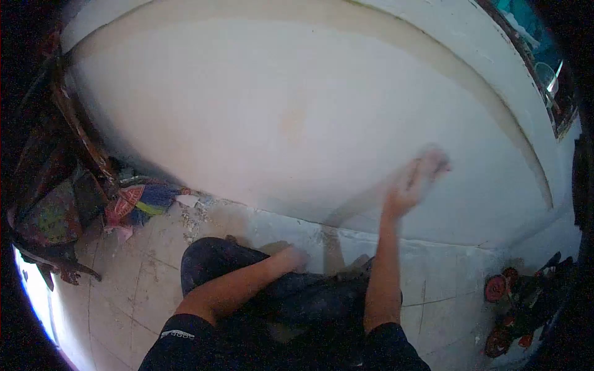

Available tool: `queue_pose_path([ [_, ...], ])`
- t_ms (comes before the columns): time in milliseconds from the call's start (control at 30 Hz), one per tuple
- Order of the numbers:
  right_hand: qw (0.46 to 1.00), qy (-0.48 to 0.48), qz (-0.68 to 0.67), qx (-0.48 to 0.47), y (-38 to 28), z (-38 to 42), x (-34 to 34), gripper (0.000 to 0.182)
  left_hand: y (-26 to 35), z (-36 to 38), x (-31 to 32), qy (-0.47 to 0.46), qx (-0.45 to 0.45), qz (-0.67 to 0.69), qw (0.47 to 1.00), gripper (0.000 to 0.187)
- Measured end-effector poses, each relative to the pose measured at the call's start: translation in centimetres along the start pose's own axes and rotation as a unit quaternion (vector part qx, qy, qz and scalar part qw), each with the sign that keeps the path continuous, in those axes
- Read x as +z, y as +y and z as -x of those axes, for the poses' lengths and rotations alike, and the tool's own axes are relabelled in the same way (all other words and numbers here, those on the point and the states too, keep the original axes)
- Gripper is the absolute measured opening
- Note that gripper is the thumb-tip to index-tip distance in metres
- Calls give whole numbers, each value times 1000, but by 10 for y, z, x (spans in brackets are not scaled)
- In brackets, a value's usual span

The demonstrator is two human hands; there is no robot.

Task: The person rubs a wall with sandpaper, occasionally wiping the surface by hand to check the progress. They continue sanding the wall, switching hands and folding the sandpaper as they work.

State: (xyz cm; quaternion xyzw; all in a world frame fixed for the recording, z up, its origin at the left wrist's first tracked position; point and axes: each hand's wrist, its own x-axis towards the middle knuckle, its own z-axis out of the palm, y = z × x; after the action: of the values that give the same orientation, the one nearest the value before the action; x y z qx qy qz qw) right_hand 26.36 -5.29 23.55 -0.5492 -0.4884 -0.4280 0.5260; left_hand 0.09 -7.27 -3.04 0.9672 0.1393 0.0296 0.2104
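My right hand (416, 179) is raised against or close to the pale wall (247, 105), right of centre, its fingers smeared by motion. Whether it holds something cannot be made out. Low over my dark-clothed legs, near the foot of the wall, is my left hand (293, 258), also blurred, with its fingers not distinguishable. The wall surface is whitish with faint brownish patches, and a shadow of my right arm falls across its lower part.
Crumpled colourful cloths (148, 201) and dark bundles lie at the left, with crumbs of debris on the tiled floor (130, 278). A dark object with red wheels (496, 288) stands at the lower right. A ledge (495, 59) curves along the top right.
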Motion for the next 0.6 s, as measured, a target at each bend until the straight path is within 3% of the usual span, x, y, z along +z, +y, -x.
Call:
queue_pose_path([
  [33,1000,1,0,-1,-15,7,-1,46,11,-7,-17,-63,-44,-2,997,27],
  [100,980,-190,-48,-42,-45,26,-9,45,27,-16,-30,-190,-130,-4,973,28],
  [133,980,-189,-46,-43,-38,22,-9,45,18,-15,-16,-190,-129,-5,973,28],
  [200,993,-88,-58,-50,-12,9,-8,45,5,-10,6,-96,-26,-59,993,28],
  [233,993,-90,-61,-50,-6,-4,-16,45,5,-10,7,-63,7,-78,995,29],
  [300,989,37,-3,147,-7,-38,-32,46,25,-25,-24,-275,-100,-107,950,32],
  [333,989,36,-6,145,-7,-32,-27,46,19,-18,-11,-273,-103,-106,951,32],
  [400,992,8,-46,114,-1,-5,-9,47,2,-6,28,-63,-26,-131,989,23],
  [467,996,-58,-62,-12,-10,32,9,47,-15,-26,59,-73,-31,-133,988,23],
  [500,996,-60,-60,-12,-18,32,3,47,-16,-31,68,-88,-38,-134,986,22],
  [567,960,-254,-5,-121,-34,22,-11,47,8,-14,12,-107,-55,-85,989,22],
  [600,960,-253,-7,-120,-26,16,-11,47,16,-10,-12,-115,-68,-60,989,23],
])
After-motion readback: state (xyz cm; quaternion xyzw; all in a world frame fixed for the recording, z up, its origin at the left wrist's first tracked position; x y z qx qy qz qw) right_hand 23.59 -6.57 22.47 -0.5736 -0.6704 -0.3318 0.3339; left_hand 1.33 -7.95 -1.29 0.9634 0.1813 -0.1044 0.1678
